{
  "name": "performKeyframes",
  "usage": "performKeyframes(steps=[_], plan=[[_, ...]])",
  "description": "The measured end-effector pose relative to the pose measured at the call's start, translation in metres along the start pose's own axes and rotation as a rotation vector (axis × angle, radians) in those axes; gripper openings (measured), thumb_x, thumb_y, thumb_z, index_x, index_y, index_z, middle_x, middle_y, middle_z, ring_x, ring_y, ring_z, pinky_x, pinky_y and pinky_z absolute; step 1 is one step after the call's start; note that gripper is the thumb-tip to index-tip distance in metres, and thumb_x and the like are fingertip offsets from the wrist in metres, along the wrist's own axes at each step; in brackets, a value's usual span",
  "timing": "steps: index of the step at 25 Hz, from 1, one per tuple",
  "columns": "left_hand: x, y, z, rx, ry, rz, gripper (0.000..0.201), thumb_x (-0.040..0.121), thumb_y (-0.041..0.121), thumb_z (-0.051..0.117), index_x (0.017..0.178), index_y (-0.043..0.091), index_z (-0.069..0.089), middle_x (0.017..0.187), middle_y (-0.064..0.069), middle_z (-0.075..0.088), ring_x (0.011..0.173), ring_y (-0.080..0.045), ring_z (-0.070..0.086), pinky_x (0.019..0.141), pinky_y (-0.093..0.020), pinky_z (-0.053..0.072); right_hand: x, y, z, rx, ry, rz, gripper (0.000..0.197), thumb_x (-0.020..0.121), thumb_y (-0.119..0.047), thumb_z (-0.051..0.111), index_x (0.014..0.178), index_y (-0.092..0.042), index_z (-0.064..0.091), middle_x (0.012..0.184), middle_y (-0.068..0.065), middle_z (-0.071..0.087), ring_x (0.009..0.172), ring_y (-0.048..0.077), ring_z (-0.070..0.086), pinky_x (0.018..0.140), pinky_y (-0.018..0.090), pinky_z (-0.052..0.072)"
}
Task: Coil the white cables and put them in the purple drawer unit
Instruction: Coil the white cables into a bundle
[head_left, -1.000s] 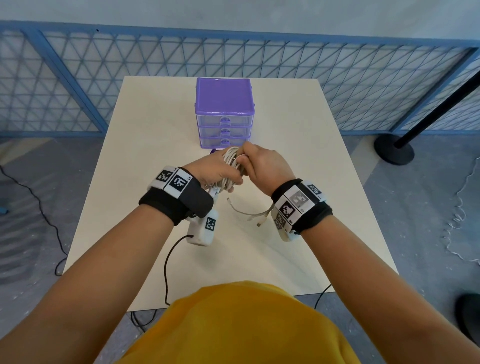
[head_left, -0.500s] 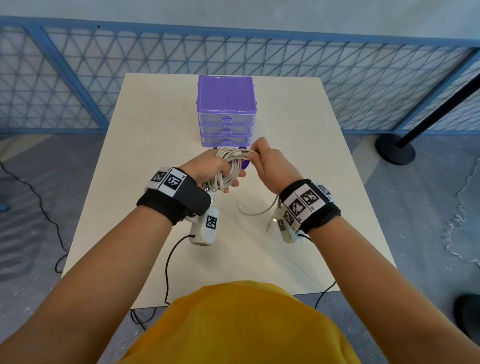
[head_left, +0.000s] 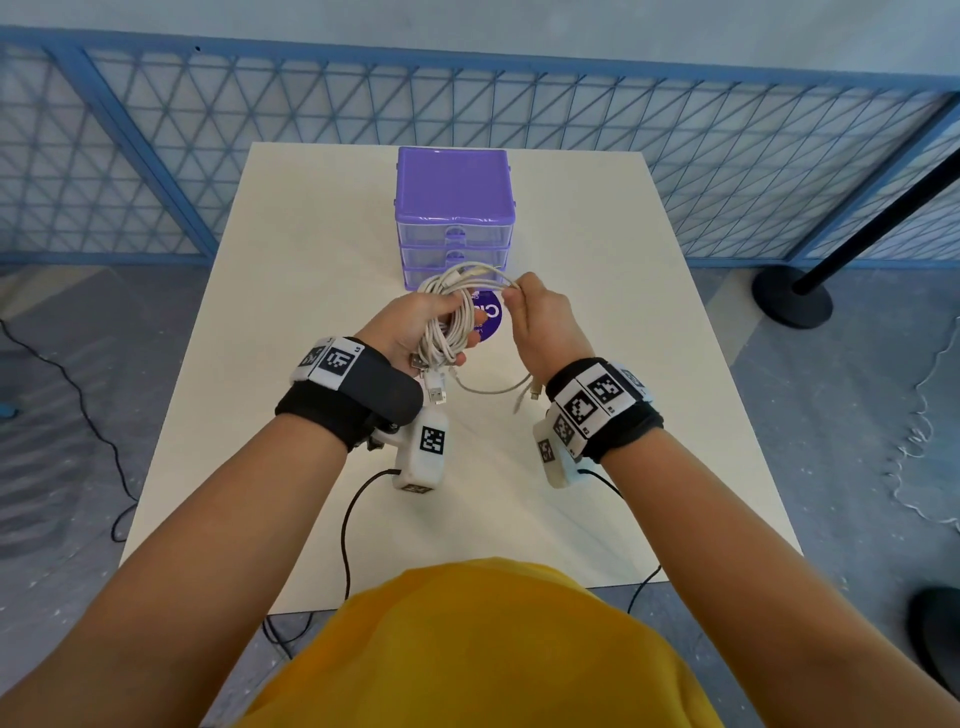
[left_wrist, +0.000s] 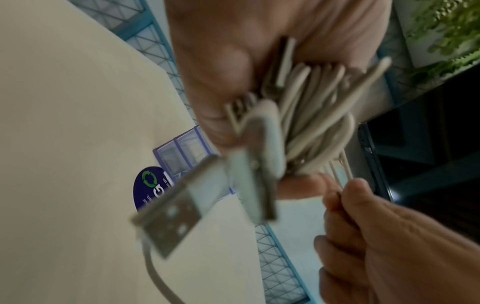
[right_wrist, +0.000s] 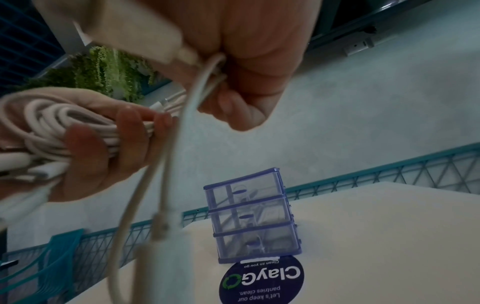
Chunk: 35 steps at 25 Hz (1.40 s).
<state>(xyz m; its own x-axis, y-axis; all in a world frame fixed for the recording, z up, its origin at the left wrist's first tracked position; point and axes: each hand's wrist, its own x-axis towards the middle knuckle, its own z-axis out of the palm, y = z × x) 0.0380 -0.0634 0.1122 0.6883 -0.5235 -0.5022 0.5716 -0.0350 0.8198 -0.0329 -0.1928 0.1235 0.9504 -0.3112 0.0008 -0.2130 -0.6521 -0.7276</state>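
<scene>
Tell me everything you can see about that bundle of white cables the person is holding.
The white cables are thin, smooth cords wound into a loose oval coil held above the table, just in front of the purple drawer unit. The left hand grips the coil, fingers curled round its strands. The right hand pinches one strand at the top. Metal USB plugs hang below the coil, and a loose tail droops beneath the right wrist, not yet wound in.

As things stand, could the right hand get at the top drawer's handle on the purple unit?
Probably not yet: the path looks free, but the right hand pinches a loose strand of the white cables, so it must let go first. The purple drawer unit stands just beyond it, drawers shut.
</scene>
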Motion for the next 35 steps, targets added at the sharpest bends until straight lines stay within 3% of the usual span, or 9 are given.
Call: performKeyframes(steps=[5, 8, 11, 14, 17, 22, 27, 30, 35], plan=[[0.000, -0.007, 0.007, 0.019, -0.032, -0.013, 0.020, 0.095, 0.024, 0.041, 0.091, 0.013, 0.057, 0.054, 0.005, 0.070, 0.046, -0.009, 0.064, 0.042, -0.017, 0.047, 0.005, -0.002, 0.003, 0.004, 0.083, 0.075, 0.024, 0.096, -0.020, 0.031, 0.074, -0.012, 0.037, 0.056, -0.006, 0.036, 0.048, 0.007, 0.035, 0.044, 0.021, 0.025], [0.000, -0.006, 0.010, 0.013, -0.065, 0.013, 0.024, 0.096, 0.024, 0.039, 0.090, 0.012, 0.058, 0.058, 0.006, 0.071, 0.051, -0.009, 0.065, 0.043, -0.017, 0.048, 0.003, -0.008, 0.005, -0.007, 0.025, 0.105, 0.032, 0.095, -0.015, 0.032, 0.063, -0.018, 0.035, 0.061, -0.001, 0.041, 0.055, 0.017, 0.039, 0.060, 0.025, 0.031], [0.001, -0.005, 0.012, 0.044, -0.066, 0.066, 0.021, 0.096, 0.024, 0.039, 0.092, 0.015, 0.059, 0.063, 0.005, 0.071, 0.056, -0.008, 0.066, 0.046, -0.020, 0.050, -0.004, -0.013, 0.006, -0.101, -0.092, 0.054, 0.026, 0.094, -0.011, 0.032, 0.083, -0.007, 0.055, 0.082, 0.015, 0.059, 0.078, 0.028, 0.049, 0.070, 0.029, 0.034], [0.001, -0.010, 0.016, 0.058, -0.044, 0.097, 0.016, 0.094, 0.021, 0.042, 0.089, 0.017, 0.057, 0.073, -0.002, 0.061, 0.054, -0.010, 0.060, 0.050, -0.025, 0.048, -0.004, -0.013, 0.007, -0.198, -0.123, 0.005, 0.031, 0.094, -0.011, 0.029, 0.097, 0.007, 0.054, 0.101, 0.030, 0.061, 0.093, 0.040, 0.057, 0.076, 0.039, 0.041], [0.001, -0.014, 0.019, 0.049, -0.056, 0.090, 0.012, 0.092, 0.018, 0.047, 0.086, 0.017, 0.058, 0.074, -0.005, 0.055, 0.059, -0.014, 0.054, 0.053, -0.027, 0.045, -0.002, -0.011, 0.009, -0.273, -0.208, -0.034, 0.028, 0.093, -0.008, 0.030, 0.101, 0.008, 0.052, 0.105, 0.030, 0.061, 0.095, 0.042, 0.058, 0.076, 0.039, 0.043], [0.003, -0.021, 0.024, -0.133, -0.032, 0.083, 0.017, 0.090, 0.008, 0.048, 0.092, 0.016, 0.063, 0.087, -0.001, 0.064, 0.078, -0.014, 0.061, 0.068, -0.028, 0.050, 0.003, -0.003, 0.023, -0.341, -0.261, -0.060, 0.029, 0.092, -0.008, 0.029, 0.112, 0.005, 0.045, 0.106, 0.025, 0.061, 0.093, 0.040, 0.058, 0.074, 0.038, 0.040], [0.002, -0.028, 0.024, -0.296, -0.008, 0.041, 0.018, 0.092, 0.015, 0.046, 0.088, 0.015, 0.064, 0.066, 0.004, 0.069, 0.067, -0.012, 0.063, 0.056, -0.021, 0.053, -0.005, -0.003, 0.024, -0.268, -0.275, 0.025, 0.033, 0.092, -0.009, 0.032, 0.122, 0.001, 0.041, 0.107, 0.025, 0.062, 0.095, 0.039, 0.059, 0.069, 0.032, 0.036], [0.003, -0.029, 0.027, -0.363, 0.072, 0.013, 0.019, 0.092, 0.024, 0.049, 0.081, 0.016, 0.062, 0.065, 0.000, 0.066, 0.063, -0.013, 0.063, 0.054, -0.020, 0.053, -0.010, -0.005, 0.025, -0.263, -0.299, 0.063, 0.042, 0.092, -0.010, 0.032, 0.133, -0.002, 0.029, 0.109, 0.025, 0.062, 0.097, 0.038, 0.059, 0.073, 0.033, 0.039], [0.006, -0.033, 0.029, -0.382, 0.168, -0.007, 0.025, 0.090, 0.031, 0.053, 0.073, 0.013, 0.059, 0.056, -0.003, 0.064, 0.049, -0.013, 0.063, 0.050, -0.022, 0.052, -0.012, 0.000, 0.031, -0.262, -0.340, 0.044, 0.037, 0.093, -0.009, 0.032, 0.129, 0.000, 0.033, 0.108, 0.027, 0.062, 0.095, 0.039, 0.059, 0.074, 0.034, 0.042]])
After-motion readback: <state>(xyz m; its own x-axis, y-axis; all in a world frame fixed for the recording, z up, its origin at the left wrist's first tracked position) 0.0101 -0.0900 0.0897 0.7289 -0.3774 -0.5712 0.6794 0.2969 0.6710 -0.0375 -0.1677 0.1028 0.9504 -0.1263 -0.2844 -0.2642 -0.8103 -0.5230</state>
